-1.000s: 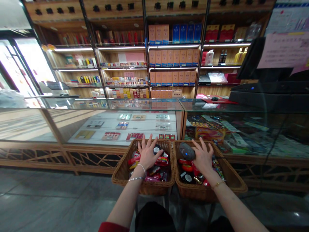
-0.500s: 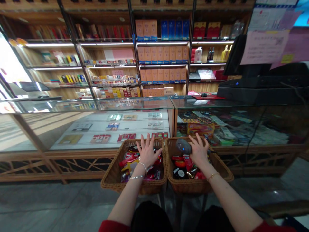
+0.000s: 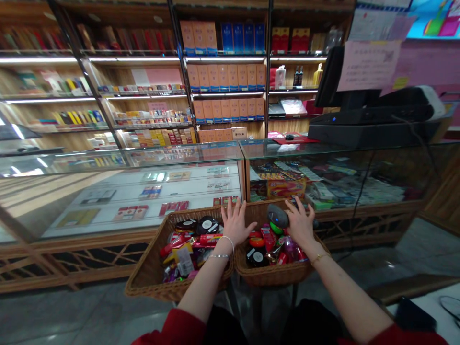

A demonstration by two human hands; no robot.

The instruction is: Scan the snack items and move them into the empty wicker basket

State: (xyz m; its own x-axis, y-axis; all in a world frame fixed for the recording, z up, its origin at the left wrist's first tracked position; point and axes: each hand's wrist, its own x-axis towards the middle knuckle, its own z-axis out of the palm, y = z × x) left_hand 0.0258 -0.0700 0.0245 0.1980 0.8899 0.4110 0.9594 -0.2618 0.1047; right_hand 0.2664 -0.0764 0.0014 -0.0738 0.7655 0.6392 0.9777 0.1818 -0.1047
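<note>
Two wicker baskets hold small packaged items. My left hand (image 3: 235, 224) has its fingers spread over the inner side of the left basket (image 3: 143, 268), near where the two baskets meet, and nothing shows in it. A dark grey scanner with a blue light (image 3: 278, 216) is held in my right hand (image 3: 300, 223) above the right basket (image 3: 276, 277), some fingers stretched out. Below the scanner lie a green round item (image 3: 276, 229), a red-orange one (image 3: 256, 242) and a black round container (image 3: 256, 257). Red and yellow packets fill the left basket.
Behind the baskets stands a glass display counter (image 3: 201, 191) with packs inside. A monitor (image 3: 328, 79) and a black machine (image 3: 373, 129) sit on it at right. Shelves of boxes line the wall. A white surface (image 3: 445, 306) is at the lower right.
The view has turned right. My left hand has moved right across the left basket, uncovering black round containers. The baskets now sit at an angle, and the green item shows under the scanner.
</note>
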